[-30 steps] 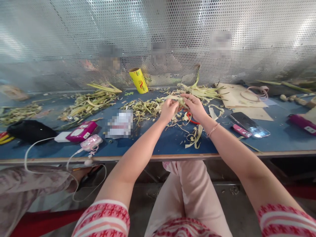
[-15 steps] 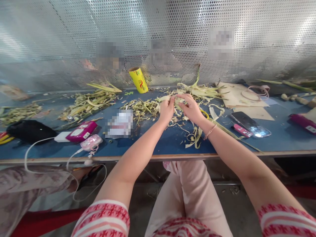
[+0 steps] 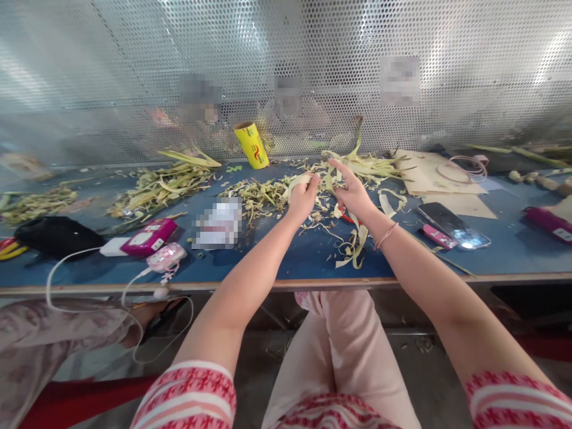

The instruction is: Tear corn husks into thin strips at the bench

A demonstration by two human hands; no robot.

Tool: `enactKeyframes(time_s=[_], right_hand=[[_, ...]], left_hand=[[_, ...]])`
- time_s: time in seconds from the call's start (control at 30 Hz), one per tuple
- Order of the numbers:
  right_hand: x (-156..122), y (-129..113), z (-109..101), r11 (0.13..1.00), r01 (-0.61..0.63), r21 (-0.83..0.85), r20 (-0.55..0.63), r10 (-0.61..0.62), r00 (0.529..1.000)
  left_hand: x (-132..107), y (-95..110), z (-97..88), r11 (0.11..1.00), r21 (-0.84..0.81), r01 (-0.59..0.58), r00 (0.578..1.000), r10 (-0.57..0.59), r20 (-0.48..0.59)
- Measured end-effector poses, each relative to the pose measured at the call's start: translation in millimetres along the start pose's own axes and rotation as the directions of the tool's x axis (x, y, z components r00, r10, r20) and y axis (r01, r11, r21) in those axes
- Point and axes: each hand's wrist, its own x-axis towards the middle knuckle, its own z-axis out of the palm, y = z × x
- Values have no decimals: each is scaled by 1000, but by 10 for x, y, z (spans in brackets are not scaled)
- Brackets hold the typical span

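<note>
Over the middle of the bench my left hand (image 3: 304, 199) is closed, thumb against the fingers, on a pale leaf strip (image 3: 300, 180). My right hand (image 3: 356, 193) is just to its right, forefinger stretched forward and the other fingers curled. Beneath that palm shows part of a red handle (image 3: 345, 215); the rest of the tool is hidden. A pale green leaf piece (image 3: 329, 180) lies by the right thumb and forefinger; I cannot tell whether they grip it. Around both hands are curled peelings (image 3: 254, 199) and a heap of long leaves (image 3: 370, 165).
A yellow tube (image 3: 252, 146) stands tilted by the perforated metal wall. Leftward are a leaf pile (image 3: 165, 187), a magenta box (image 3: 149, 236), a pink case (image 3: 166, 257) with a white cable and a black pouch (image 3: 58, 236). A phone (image 3: 453, 225) and cardboard (image 3: 433, 170) lie right.
My hands have drawn slightly apart, and the right forefinger has straightened forward. A yellow loop showed by my right wrist before; now a red part shows under that hand.
</note>
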Motion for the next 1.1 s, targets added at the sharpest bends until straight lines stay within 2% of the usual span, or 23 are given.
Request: enactKeyframes(time_s=[0.1,0.27,0.4,0.57,0.7,0.87,1.1], right_hand=[[-1,25,-3,1000,-1,-8,27,2,1000],[-6,56,23,999,-26,33,82,23,996],[-12,52,69,979,-144,142,120,127,985],[-26,31,121,912,-274,305,169,232,958],[-19,57,137,952,-174,250,125,146,981],[-19,60,105,989,-55,136,93,43,995],[-55,-6,75,994,-10,112,108,-3,994]], left_hand=[[-10,-4,7,1000,-2,-12,1000,12,3],[-24,13,-3,999,-11,33,999,-34,-34],[-49,75,-16,998,-23,50,998,-51,-22],[-101,190,-12,998,10,65,998,-66,12],[-115,203,-3,999,26,44,999,-44,15],[-54,32,6,995,-42,89,995,-91,-45],[8,-78,-19,996,-19,93,989,-94,-111]])
